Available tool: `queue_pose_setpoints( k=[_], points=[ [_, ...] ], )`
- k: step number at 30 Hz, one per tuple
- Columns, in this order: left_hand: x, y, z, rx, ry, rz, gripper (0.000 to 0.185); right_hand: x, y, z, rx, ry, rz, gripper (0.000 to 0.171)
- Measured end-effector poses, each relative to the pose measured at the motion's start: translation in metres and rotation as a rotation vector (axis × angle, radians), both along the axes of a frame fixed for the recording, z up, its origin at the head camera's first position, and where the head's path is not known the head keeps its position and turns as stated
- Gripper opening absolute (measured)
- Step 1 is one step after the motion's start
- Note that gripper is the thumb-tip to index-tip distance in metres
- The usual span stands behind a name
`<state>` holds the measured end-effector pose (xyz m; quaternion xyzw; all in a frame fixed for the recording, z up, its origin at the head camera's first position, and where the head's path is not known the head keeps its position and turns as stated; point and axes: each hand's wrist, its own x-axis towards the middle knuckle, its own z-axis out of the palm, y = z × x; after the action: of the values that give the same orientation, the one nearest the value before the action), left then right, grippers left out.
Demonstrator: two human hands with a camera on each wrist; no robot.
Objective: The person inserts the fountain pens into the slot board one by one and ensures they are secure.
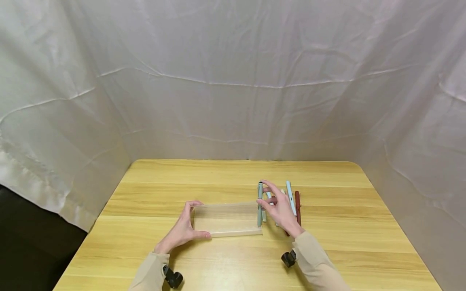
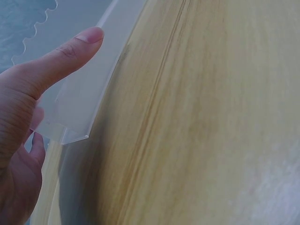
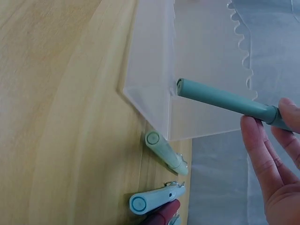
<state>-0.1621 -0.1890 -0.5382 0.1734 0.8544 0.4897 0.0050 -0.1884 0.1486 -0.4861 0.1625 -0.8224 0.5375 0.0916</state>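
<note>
The person stands at a wooden tabletop (image 1: 327, 242) with a clear plastic pen holder (image 1: 226, 219) in the middle of it. The right hand (image 1: 281, 210) pinches a teal pen (image 3: 225, 99) between thumb and fingertips, near its far end, and the free end of the pen is at the right wall of the holder. To do this step well, I think the pen should stay level and go over the wall before the fingers let go, so it does not knock the light holder aside.

The left hand (image 1: 182, 230) steadies the holder on its left end: the thumb (image 2: 61, 58) lies along the near wall and the fingers curl round the far corner, so the grip is closed on the holder. More pens lie just beside the right hand: a mint pen (image 3: 165, 152), a light blue pen (image 3: 154, 198) and a dark red pen (image 1: 297, 207).
</note>
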Motion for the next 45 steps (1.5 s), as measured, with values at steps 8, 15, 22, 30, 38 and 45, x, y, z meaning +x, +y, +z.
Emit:
queue_pose_setpoints(
  k=[8, 15, 22, 30, 38, 45],
  points=[
    [-0.0007, -0.0005, 0.0001, -0.003, 0.025, -0.003, 0.103, 0.0006, -0.0039, 0.0009, 0.082, 0.046, -0.061, 0.061],
    [-0.0008, -0.0005, 0.0007, 0.001, 0.008, -0.003, 0.103, 0.0012, -0.0067, 0.0009, 0.060, 0.001, -0.018, 0.062],
    [-0.0006, -0.0004, 0.0006, 0.019, -0.001, -0.013, 0.104, 0.0029, -0.0065, -0.0010, 0.042, -0.036, 0.035, 0.063],
    [-0.0004, -0.0003, 0.0005, 0.022, -0.019, -0.009, 0.105, 0.0038, -0.0050, -0.0040, 0.046, -0.063, 0.075, 0.062],
    [0.0005, 0.0004, 0.0015, 0.028, -0.022, -0.010, 0.104, 0.0042, -0.0058, -0.0052, 0.069, -0.071, 0.067, 0.060],
    [0.0015, 0.0005, 0.0018, 0.017, -0.024, -0.002, 0.104, 0.0043, -0.0055, -0.0054, 0.041, -0.106, 0.063, 0.059]
  ],
)
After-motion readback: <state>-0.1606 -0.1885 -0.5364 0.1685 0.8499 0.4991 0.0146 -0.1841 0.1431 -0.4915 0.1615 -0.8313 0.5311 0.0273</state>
